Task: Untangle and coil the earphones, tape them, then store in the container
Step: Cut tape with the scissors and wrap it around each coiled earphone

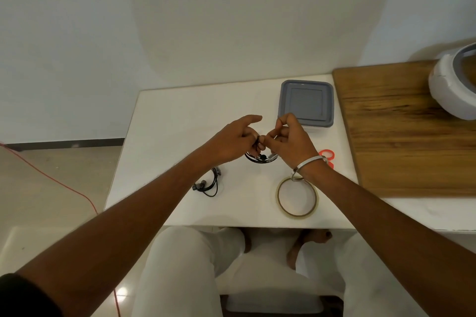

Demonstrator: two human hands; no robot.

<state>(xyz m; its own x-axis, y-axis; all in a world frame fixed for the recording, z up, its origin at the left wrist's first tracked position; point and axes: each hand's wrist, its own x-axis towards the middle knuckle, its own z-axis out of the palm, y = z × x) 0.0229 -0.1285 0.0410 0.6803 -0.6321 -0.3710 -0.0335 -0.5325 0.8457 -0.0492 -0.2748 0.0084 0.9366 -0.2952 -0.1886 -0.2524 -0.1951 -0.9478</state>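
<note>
Where the white tabletop [164, 116] edge comes closest, I see a thin clear tape roll [297, 196] and a second black earphone bundle [209, 184] lying apart. Beyond them, my left hand [233, 140] and right hand [291, 143] meet, fingertips pinching a coiled black earphone cable [260, 158] just above the table. Farther back sits the lidded grey square container [306, 103], with red-handled scissors [327, 156] to its right.

Black earphones [260, 158] coiled, mid-table; grey container [306, 103] lidded, far right.

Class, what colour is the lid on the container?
Grey-blue; the container lid shows best in the head view.
</note>
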